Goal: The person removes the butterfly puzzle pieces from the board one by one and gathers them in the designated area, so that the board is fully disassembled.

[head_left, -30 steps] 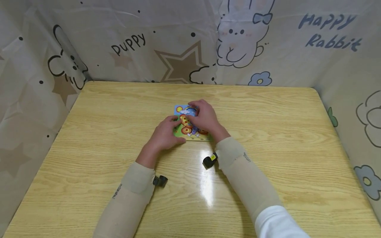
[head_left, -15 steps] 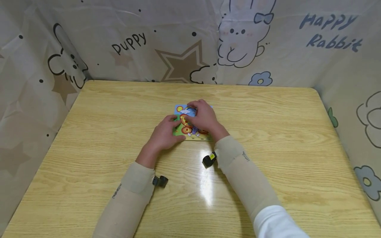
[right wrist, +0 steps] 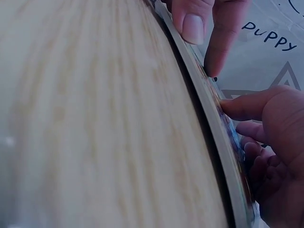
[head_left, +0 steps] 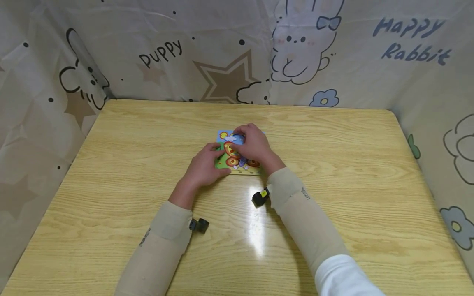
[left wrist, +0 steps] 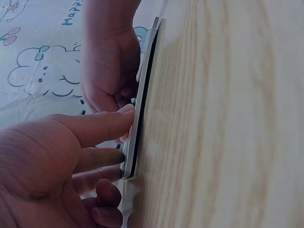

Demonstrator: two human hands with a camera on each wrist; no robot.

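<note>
Nothing has visibly moved. Spread left hand [head_left: 203,166] touches the picture board [head_left: 238,165]; curled right hand [head_left: 255,143] lies over it, hold unclear.

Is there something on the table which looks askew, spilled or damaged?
Nothing looks spilled or broken. One small oddity: a dark strip runs beneath the near edge of the picture board, against the table; I cannot tell whether it is shadow or a gap.
</note>
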